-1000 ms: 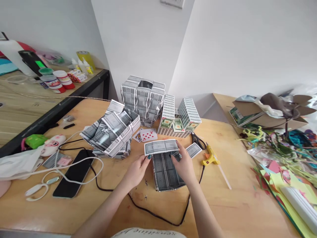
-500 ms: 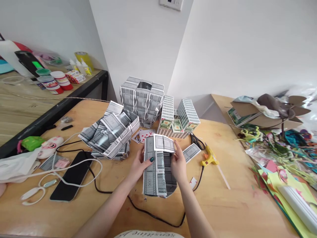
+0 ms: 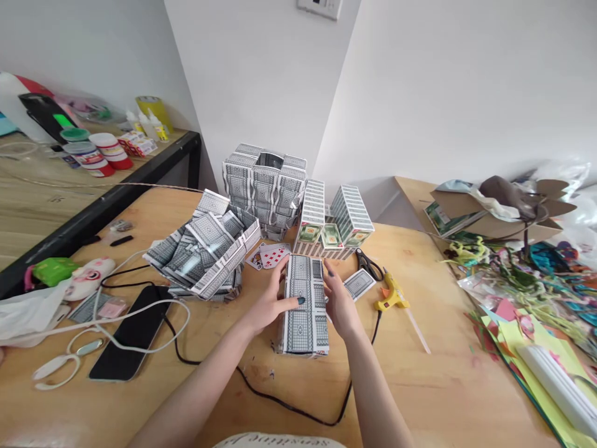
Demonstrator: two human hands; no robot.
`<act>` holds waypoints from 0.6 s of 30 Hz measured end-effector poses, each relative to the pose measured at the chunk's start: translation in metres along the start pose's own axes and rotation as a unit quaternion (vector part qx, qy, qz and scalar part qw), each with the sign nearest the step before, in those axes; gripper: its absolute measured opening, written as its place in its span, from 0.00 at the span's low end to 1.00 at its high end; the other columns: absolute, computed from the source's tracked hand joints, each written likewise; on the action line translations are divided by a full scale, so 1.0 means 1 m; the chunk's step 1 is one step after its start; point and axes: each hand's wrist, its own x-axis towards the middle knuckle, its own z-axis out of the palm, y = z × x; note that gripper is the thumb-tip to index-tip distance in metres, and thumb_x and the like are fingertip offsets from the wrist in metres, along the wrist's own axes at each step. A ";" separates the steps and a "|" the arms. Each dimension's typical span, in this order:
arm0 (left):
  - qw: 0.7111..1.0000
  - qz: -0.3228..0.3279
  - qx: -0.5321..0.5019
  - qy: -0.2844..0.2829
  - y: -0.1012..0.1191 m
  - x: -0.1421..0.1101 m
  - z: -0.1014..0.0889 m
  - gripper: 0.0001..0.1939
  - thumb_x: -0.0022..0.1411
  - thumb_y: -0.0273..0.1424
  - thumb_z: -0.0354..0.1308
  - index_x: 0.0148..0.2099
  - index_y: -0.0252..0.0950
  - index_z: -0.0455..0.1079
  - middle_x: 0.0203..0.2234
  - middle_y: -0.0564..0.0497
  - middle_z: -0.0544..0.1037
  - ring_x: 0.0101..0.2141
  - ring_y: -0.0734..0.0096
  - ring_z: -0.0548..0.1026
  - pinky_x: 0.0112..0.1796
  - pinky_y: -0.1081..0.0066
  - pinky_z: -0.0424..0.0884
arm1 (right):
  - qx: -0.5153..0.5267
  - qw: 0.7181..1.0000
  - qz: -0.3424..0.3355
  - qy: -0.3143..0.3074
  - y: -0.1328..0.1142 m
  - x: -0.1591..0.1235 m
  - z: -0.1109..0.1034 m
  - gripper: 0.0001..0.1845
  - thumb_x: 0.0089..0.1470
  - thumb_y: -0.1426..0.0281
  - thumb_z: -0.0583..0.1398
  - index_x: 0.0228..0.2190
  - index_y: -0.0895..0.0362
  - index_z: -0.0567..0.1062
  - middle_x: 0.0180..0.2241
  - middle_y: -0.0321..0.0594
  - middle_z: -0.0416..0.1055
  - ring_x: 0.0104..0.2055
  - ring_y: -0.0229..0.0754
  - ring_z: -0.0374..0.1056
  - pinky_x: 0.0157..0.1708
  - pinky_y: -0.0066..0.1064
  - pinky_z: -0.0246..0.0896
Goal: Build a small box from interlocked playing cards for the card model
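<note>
The playing-card box point(image 3: 300, 326) has turned covered face up, ready to handle; my left hand point(image 3: 269, 308) clasps it, my right hand's point(image 3: 342, 308) fingers half-spread alongside, contact unclear.

Some fingers of the left hand point(image 3: 269, 303) disappear behind the card-covered block point(image 3: 298, 323), whose underside is hidden, and whether the right hand point(image 3: 342, 306) actually touches it is impossible to tell. The top edge crops the wall plate point(image 3: 321, 7), the left edge the white bag point(image 3: 35, 308), and the bottom edge the shirt point(image 3: 280, 442), so its lettering is incomplete. Small print on the green-fronted boxes point(image 3: 309, 232) is illegible, and the blades of the scissors point(image 3: 373, 269) cannot be made out.
</note>
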 end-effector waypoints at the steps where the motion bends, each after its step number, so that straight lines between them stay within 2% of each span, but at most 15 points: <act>1: 1.000 0.002 0.012 0.006 0.000 0.002 0.001 0.45 0.53 0.25 0.54 0.64 0.48 0.31 0.62 0.50 0.49 0.57 0.61 0.57 0.52 0.62 0.61 | 0.005 1.000 0.001 0.014 -0.001 0.004 -0.001 0.25 0.55 0.60 0.47 0.55 0.46 0.58 0.46 0.39 0.70 0.39 0.44 0.70 0.27 0.32 0.66; 4: 1.000 -0.010 0.019 0.004 0.002 0.010 0.003 0.45 0.51 0.24 0.53 0.64 0.49 0.32 0.62 0.50 0.48 0.54 0.61 0.62 0.48 0.64 0.65 | -0.003 0.999 -0.004 0.034 -0.001 0.016 0.001 0.26 0.54 0.57 0.50 0.55 0.45 0.58 0.42 0.37 0.72 0.34 0.43 0.70 0.24 0.31 0.65; 7: 1.000 -0.016 0.018 -0.002 0.005 0.019 0.004 0.44 0.50 0.22 0.52 0.64 0.48 0.33 0.58 0.49 0.57 0.46 0.64 0.68 0.42 0.65 0.69 | 0.001 1.000 -0.005 0.026 -0.001 0.023 0.007 0.28 0.51 0.57 0.54 0.54 0.47 0.59 0.43 0.37 0.71 0.35 0.42 0.70 0.28 0.32 0.66; 11: 0.999 -0.007 0.031 0.020 0.004 0.029 0.005 0.42 0.47 0.20 0.52 0.62 0.45 0.40 0.52 0.48 0.63 0.43 0.66 0.69 0.41 0.67 0.69 | 0.034 0.999 -0.002 0.020 -0.002 0.026 0.012 0.21 0.46 0.60 0.59 0.43 0.52 0.67 0.37 0.38 0.72 0.35 0.42 0.69 0.31 0.31 0.66; 15: 1.000 -0.023 0.018 0.011 0.002 0.033 0.003 0.42 0.46 0.20 0.52 0.61 0.46 0.41 0.51 0.49 0.63 0.42 0.68 0.69 0.39 0.68 0.69 | 0.072 0.997 0.028 -0.002 -0.005 0.028 0.004 0.20 0.43 0.60 0.61 0.39 0.52 0.66 0.29 0.34 0.70 0.28 0.39 0.67 0.26 0.29 0.64; 18: 0.999 -0.034 0.002 0.005 0.002 0.032 -0.001 0.41 0.46 0.21 0.53 0.60 0.46 0.42 0.51 0.49 0.63 0.42 0.68 0.69 0.40 0.68 0.68 | 0.079 0.995 0.057 -0.006 -0.009 0.029 -0.004 0.21 0.42 0.59 0.61 0.39 0.52 0.65 0.28 0.33 0.69 0.25 0.37 0.65 0.20 0.26 0.63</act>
